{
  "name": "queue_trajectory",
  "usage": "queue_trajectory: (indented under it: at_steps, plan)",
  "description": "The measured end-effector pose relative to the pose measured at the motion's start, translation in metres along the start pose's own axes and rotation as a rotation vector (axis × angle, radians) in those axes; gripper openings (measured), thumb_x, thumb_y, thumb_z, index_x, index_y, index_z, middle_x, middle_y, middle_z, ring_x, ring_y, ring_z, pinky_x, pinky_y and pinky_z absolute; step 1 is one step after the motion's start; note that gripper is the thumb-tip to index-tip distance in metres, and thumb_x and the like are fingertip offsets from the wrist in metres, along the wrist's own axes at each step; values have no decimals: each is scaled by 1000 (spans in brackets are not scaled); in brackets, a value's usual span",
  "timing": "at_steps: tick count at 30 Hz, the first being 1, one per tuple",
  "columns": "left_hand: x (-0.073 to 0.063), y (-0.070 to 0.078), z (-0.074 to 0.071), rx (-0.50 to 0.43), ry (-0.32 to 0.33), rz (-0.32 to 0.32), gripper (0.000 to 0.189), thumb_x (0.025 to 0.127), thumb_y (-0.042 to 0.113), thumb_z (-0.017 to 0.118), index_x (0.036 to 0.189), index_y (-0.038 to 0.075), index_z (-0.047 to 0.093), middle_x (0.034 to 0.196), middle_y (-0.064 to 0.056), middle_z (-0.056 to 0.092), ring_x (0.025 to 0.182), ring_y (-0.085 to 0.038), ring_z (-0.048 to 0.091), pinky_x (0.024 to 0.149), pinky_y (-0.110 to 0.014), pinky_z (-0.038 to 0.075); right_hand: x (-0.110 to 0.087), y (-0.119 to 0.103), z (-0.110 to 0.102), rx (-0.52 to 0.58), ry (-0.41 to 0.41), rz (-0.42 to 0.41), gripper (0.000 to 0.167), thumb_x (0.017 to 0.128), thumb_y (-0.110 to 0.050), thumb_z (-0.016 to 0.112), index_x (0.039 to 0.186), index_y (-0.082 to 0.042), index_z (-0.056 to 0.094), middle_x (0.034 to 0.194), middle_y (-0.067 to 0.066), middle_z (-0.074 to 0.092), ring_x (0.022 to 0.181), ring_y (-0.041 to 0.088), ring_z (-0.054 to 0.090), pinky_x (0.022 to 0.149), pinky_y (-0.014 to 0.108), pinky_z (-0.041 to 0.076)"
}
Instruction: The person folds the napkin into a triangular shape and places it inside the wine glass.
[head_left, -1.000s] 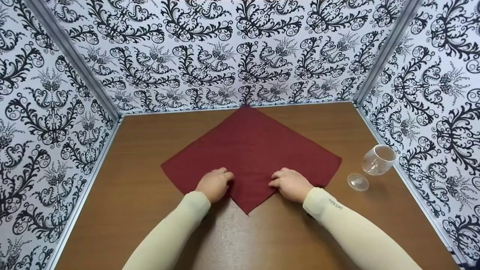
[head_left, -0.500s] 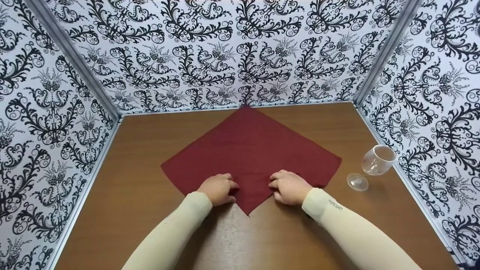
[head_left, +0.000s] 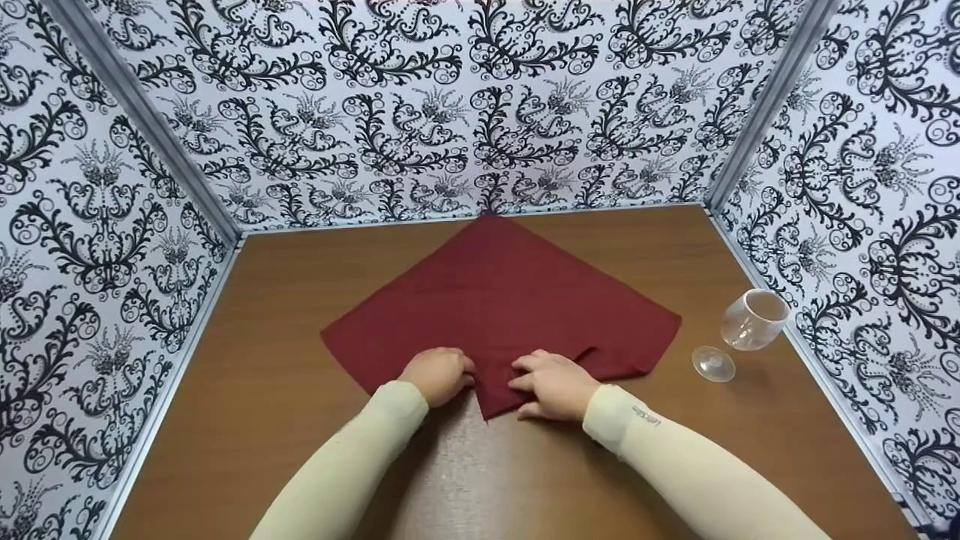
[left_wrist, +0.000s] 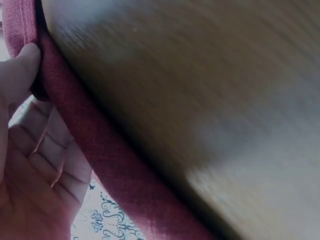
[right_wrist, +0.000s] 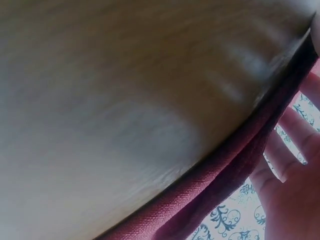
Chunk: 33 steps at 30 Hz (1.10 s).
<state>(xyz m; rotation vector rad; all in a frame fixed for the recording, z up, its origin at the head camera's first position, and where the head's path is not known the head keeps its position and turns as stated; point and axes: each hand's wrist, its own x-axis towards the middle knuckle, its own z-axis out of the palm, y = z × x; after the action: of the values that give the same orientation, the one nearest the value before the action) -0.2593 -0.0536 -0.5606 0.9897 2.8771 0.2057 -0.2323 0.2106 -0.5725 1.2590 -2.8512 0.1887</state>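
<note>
Head view: left hand pinching the near left edge of a dark red cloth napkin; right hand with fingers spread over it, just right of its near corner (whether the thumb closes on the edge cannot be told). The plain, kite-shaped napkin lies smooth toward its far corner, at the back edge of the tabletop; a raised fold and creases mark its near right side. Near the tabletop's right edge stands a clear wine glass.
</note>
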Motion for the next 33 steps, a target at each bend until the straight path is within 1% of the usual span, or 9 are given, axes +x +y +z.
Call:
queue_trajectory:
  at_steps: [6,8,11,15,20,24,28,30,33]
  plan:
    - [1,-3,2,-56,-7,-42,27,98,13,70,123,22,76,121,2,78,114,-22,73,100,-43,57,3,1,0,-44,28,1,35,90,-42,78,119,-21,82,129,6,72,113,27,65,95,43,55]
    - [1,-3,2,-56,-1,-31,31,97,10,70,125,23,75,122,2,78,113,-22,73,99,-43,58,3,1,1,-73,46,-8,29,93,-38,76,116,-22,83,126,4,73,109,25,67,92,42,56]
    - [0,-2,3,-36,22,8,26,97,14,70,122,23,74,117,1,79,108,-23,74,95,-44,59,3,2,2,-93,63,-8,23,96,-35,74,112,-22,84,123,2,75,106,24,68,89,41,56]
    - [-1,0,2,-5,31,48,23,95,19,73,118,22,73,113,1,79,104,-23,75,93,-45,59,4,2,2,-11,70,38,18,97,-26,70,105,-17,84,116,1,77,104,24,69,90,41,57]
    - [-3,1,2,13,18,48,26,94,24,78,118,20,72,112,0,78,106,-23,74,96,-44,58,5,4,-4,118,78,134,16,100,-18,65,93,-13,79,97,1,77,97,26,71,91,43,57]
    - [-1,2,0,-12,54,9,13,102,30,70,107,19,74,104,-2,80,100,-26,75,90,-47,59,6,5,-8,174,77,177,15,102,-20,67,105,-11,78,103,4,78,102,28,73,95,45,57]
    - [2,5,-2,-28,65,-32,21,105,34,64,96,18,74,95,-4,80,92,-29,77,82,-50,60,11,3,-7,233,80,168,32,103,-28,68,128,-11,75,124,5,78,116,27,73,102,46,55]
    - [4,7,-3,-25,61,-45,24,106,35,62,94,17,74,94,-4,80,91,-29,77,80,-51,60,14,1,-5,236,105,152,33,103,-30,68,128,-11,75,124,5,78,116,26,73,101,46,56]
    - [6,10,-4,-25,58,-62,26,106,36,62,92,16,73,93,-5,80,91,-30,77,80,-51,60,18,0,-2,218,157,152,25,103,-28,67,119,-13,79,115,3,81,108,24,76,96,45,58]
